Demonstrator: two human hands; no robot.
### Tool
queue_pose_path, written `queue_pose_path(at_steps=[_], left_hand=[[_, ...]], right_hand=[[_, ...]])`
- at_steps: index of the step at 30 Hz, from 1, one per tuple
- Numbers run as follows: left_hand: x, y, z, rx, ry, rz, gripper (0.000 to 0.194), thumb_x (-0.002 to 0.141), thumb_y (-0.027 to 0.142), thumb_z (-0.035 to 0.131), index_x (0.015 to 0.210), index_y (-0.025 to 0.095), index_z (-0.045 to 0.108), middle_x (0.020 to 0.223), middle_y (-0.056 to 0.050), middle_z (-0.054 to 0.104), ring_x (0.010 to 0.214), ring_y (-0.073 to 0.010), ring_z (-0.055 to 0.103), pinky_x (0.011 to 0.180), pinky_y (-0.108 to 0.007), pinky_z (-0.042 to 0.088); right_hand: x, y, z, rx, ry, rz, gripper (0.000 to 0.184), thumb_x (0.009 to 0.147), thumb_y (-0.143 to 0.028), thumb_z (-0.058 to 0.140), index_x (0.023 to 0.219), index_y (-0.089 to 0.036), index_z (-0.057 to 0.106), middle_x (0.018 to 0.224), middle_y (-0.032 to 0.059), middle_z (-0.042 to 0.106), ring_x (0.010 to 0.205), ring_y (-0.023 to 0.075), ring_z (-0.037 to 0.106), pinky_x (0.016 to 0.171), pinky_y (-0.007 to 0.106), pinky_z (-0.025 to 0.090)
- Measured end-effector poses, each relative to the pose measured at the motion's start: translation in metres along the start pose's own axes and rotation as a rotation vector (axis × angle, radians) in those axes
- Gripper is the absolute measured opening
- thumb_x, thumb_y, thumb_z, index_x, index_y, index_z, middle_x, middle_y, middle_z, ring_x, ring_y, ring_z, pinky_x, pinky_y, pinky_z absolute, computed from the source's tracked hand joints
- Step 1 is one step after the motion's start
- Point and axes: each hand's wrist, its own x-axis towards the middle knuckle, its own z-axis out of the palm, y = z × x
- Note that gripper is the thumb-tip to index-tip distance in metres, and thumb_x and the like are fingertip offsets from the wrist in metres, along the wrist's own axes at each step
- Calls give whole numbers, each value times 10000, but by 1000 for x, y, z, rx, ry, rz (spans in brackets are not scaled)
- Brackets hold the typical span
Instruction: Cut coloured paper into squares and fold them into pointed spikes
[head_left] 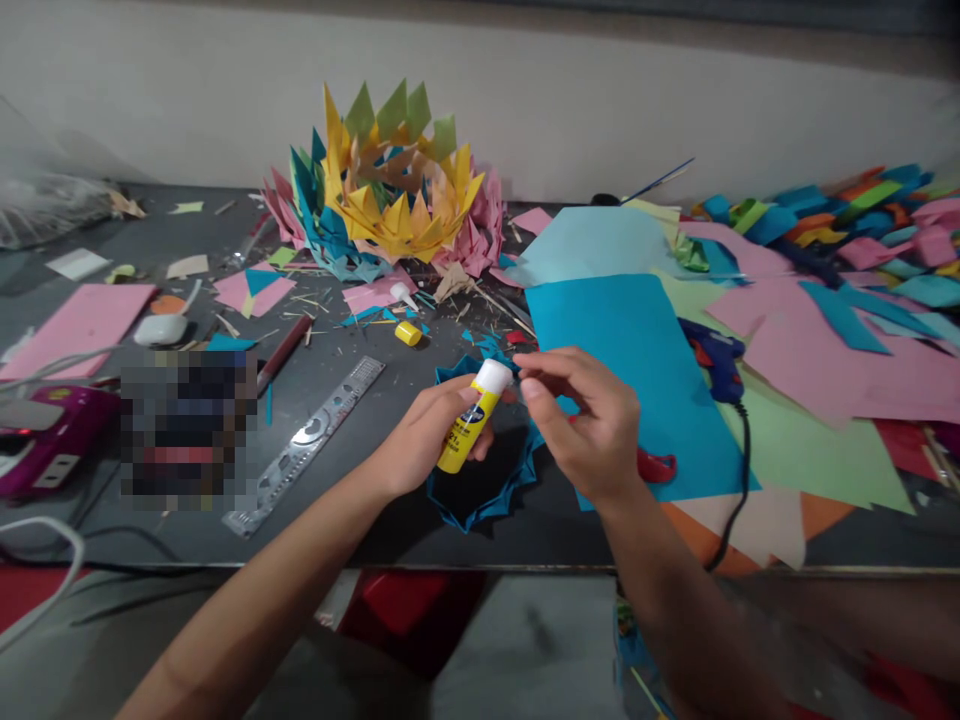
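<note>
A yellow glue stick with a white top (466, 425) is upright but leaning right, gripped by my left hand (433, 425). Close to its white end is my right hand (581, 415), thumb and fingers drawn together in a pinch. A small dark bit shows at those fingertips, too small to name. Beneath both hands a ring of folded blue paper (517, 495) lies on the dark table, partly hidden by them. The yellow cap (408, 333) rests on the table beyond my left hand, near blue paper scraps.
Folded-paper crowns (405, 215) stand against the wall. Blue sheets (607, 370) and a glue gun (716, 360) with its cord lie right. To the left are a clear ruler (307, 440), a blurred-out object (187, 430) and a purple device (56, 440). The table's front edge (375, 567) runs below.
</note>
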Motion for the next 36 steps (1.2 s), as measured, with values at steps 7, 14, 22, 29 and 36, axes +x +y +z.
queue_pose_path(at_steps=[7,14,22,29,36], left_hand=[[0,-1,1,67,15,7,286,853,403,423,820,139,527,520,21,543,458,-96,481,467,-208,353],[-2,2,1,129,3,14,286,855,389,412,892,133,535,536,24,536,466,-98,468,476,-213,355],[-1,2,1,140,-23,30,292,871,356,394,937,123,557,546,22,535,482,-96,470,492,-213,363],[0,-1,0,37,-36,29,334,859,387,398,958,120,573,529,24,540,460,-90,464,475,-209,350],[1,1,0,19,6,-1,390,848,443,379,919,116,581,482,34,499,438,-97,444,497,-233,372]], right_hand=[[2,2,3,-195,63,-223,92,788,-167,614,863,-216,632,794,25,634,704,137,595,577,258,494],[2,3,3,-199,59,-221,72,816,-144,572,832,-197,618,780,23,619,695,132,572,574,262,467],[2,2,2,-126,36,-157,69,831,-142,547,811,-199,582,776,7,597,698,115,529,590,252,440],[3,3,2,-110,54,-121,72,831,-151,542,808,-207,580,783,10,604,694,127,535,586,268,439],[2,4,2,-106,58,-87,70,829,-162,545,795,-210,584,783,9,608,685,127,536,577,266,439]])
